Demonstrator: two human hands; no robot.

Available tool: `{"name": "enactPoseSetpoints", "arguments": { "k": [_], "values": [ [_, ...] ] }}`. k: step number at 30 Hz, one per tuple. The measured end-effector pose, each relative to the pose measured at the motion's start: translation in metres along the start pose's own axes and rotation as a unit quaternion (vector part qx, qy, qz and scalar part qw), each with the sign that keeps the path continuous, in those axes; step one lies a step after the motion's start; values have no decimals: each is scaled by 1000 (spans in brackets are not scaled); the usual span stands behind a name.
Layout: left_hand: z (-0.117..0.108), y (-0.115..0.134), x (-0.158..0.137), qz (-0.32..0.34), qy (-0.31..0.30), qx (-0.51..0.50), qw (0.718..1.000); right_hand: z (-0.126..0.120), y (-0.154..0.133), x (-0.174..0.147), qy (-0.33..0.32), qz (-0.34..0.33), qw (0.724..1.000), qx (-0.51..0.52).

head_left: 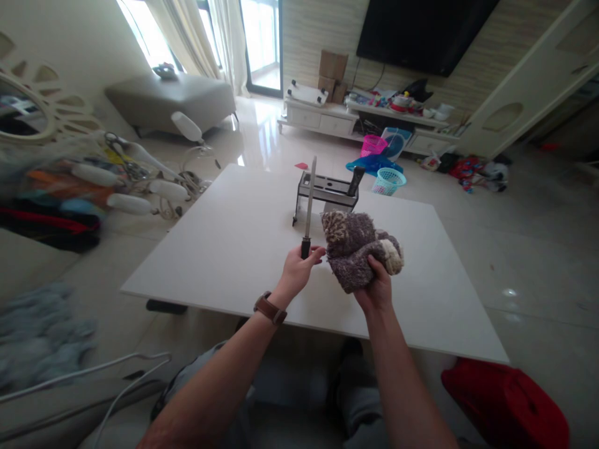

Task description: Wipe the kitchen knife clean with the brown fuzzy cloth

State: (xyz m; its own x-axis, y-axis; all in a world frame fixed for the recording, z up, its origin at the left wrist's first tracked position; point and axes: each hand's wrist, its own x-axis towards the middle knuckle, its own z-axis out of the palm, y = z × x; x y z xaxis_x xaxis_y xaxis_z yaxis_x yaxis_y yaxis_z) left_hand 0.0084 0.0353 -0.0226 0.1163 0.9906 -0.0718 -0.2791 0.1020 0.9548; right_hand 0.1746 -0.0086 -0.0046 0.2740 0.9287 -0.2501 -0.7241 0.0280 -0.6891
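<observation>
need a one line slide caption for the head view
Left hand holds a knife upright while right hand grips a fuzzy grey cloth above a white table, before a knife rack.

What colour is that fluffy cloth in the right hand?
The fuzzy cloth in the right hand is mottled grey-brown with cream patches, seen in the head view.

table [224, 249] bare left and right | knife rack [327, 193] blocks centre rear, seemingly alone
</observation>
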Motion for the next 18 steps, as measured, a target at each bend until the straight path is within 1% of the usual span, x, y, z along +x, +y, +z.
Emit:
{"name": "enactPoseSetpoints", "arguments": {
  "k": [3,5,9,12,13,14,15,16,17,18],
  "values": [
    [1,2,-3,30,10,16,999,6,7,-5,-9,38,999,-7],
    [2,4,-7,52,27,41,997,11,9,-11,-2,47,999,-3],
    [4,6,-13,52,58,27,997,17,11,-17,-1,48,999,-15],
    [3,6,-12,53,102,26,993,13,16,-14,11,50,997,-52],
    [2,6,-11,53,120,35,991,10,19,-11,29,50,996,-70],
    [0,6,-10,53,138,49,988,7,22,-7,62,45,993,-91],
    [-2,7,-8,54,155,67,984,3,24,-4,111,29,986,-118],
    [-4,8,-6,57,170,88,980,-1,25,-2,165,-5,974,-152],
    [-6,9,-5,63,181,111,975,-4,26,0,212,-57,956,-194],
    [-8,9,-4,70,188,135,970,-5,27,0,237,-117,933,-244]
  ]
}}
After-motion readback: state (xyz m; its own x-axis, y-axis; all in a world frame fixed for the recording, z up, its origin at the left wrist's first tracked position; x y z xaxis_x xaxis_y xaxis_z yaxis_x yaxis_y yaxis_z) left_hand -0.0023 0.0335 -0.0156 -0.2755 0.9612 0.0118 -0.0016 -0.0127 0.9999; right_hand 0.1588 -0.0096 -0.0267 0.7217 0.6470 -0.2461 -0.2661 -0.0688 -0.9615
